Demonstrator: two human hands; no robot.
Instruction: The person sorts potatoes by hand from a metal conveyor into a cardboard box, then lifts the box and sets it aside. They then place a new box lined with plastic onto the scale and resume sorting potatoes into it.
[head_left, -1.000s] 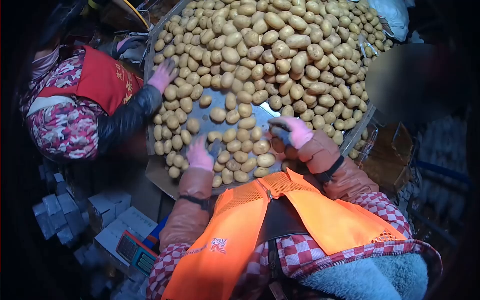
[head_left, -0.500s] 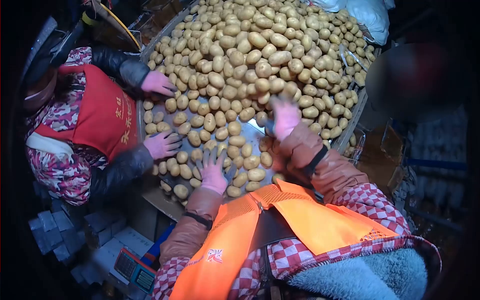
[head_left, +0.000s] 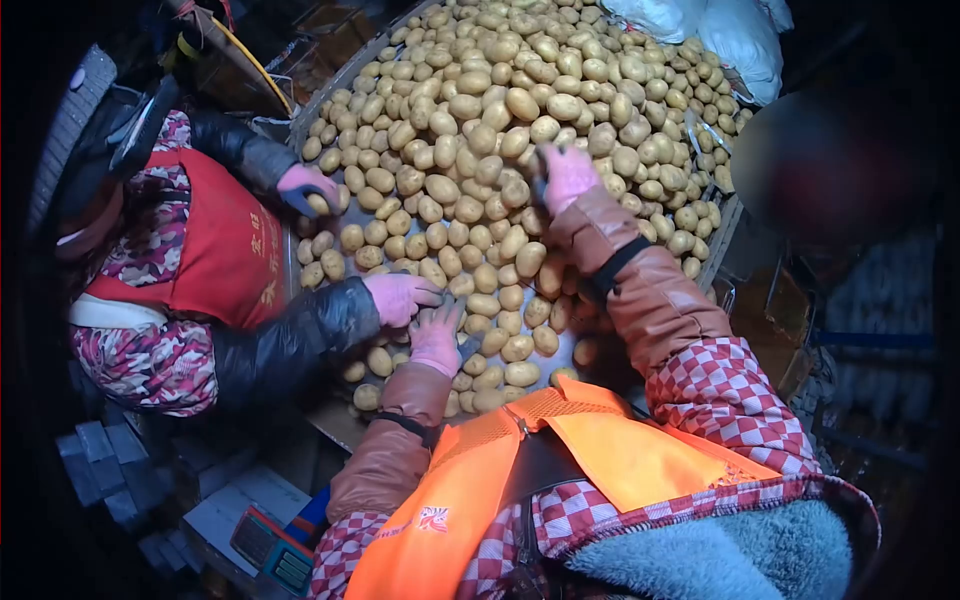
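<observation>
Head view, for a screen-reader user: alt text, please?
A person's gloved left hand lies spread on a wide heap of potatoes, while the right hand reaches into the pile. A co-worker's gloved hand rests beside the left one.

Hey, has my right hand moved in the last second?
Yes. The right hand has reached farther away from the table's near edge, deeper into the potato pile.

right hand [head_left: 566, 176] reached farther, potatoes [head_left: 480, 290] pulled nearer
</observation>
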